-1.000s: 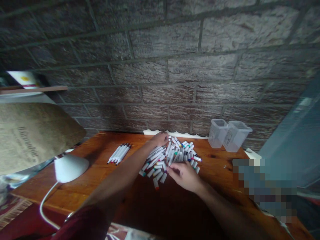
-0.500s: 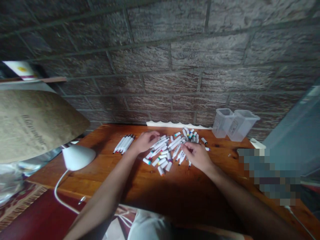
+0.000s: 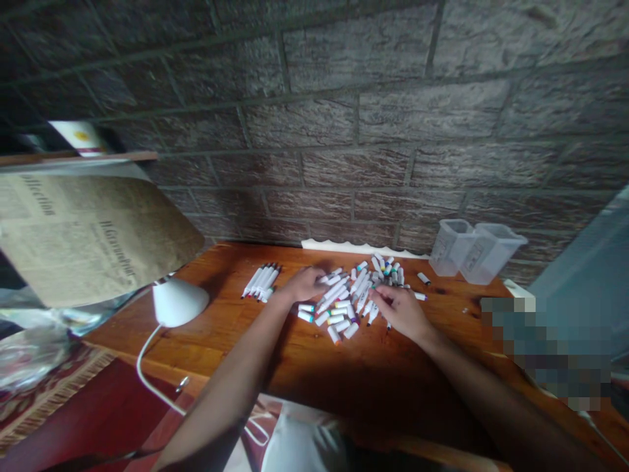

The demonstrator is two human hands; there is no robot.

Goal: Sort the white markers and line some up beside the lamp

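Loose white marker caps with coloured ends and uncapped white markers lie in a mixed pile on the wooden table. My left hand reaches over the pile's left side. Its fingers are bent and apart from the thumb, with a white piece close to the fingertips. On the right side of the pile is my right hand, thumb and fingers drawn together over the marker tips. What sits between them is too small to make out. Left of the pile, several markers lie in a row.
Two clear plastic containers stand at the back right by the stone wall. A lamp with a white base and printed shade stands at the left. A blurred-out object lies at the right.
The view has turned a little left, so everything sits further right in the picture. My left fingers and thumb have come closer together over the pile. My right hand stays at the pile's right side.
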